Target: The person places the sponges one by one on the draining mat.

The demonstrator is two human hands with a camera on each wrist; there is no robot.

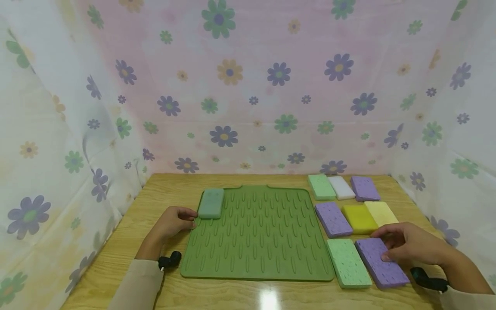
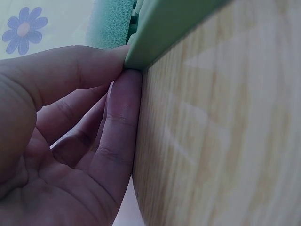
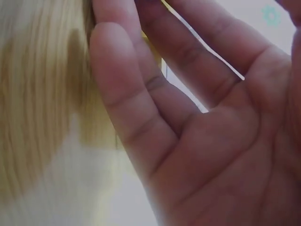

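Observation:
My left hand (image 1: 174, 221) is at the left edge of a green ridged silicone mat (image 1: 255, 241). In the left wrist view, its thumb and fingertips pinch the mat's rim close to the tabletop. A teal sponge (image 1: 211, 203) lies on the mat's back left corner, just beyond those fingers. My right hand (image 1: 416, 245) is over a purple sponge (image 1: 381, 262) at the front right, thumb by its upper face and fingers near its far end. The right wrist view shows loosely bent fingers and no purple sponge; whether they touch it cannot be told.
Several sponges lie right of the mat: light green (image 1: 349, 263), purple (image 1: 333, 219), yellow (image 1: 359, 218), pale yellow (image 1: 381, 213), and behind them green (image 1: 321, 187), white (image 1: 342, 187) and purple (image 1: 365, 188). Flowered cloth (image 1: 252, 86) walls the wooden table (image 1: 224, 295) on three sides.

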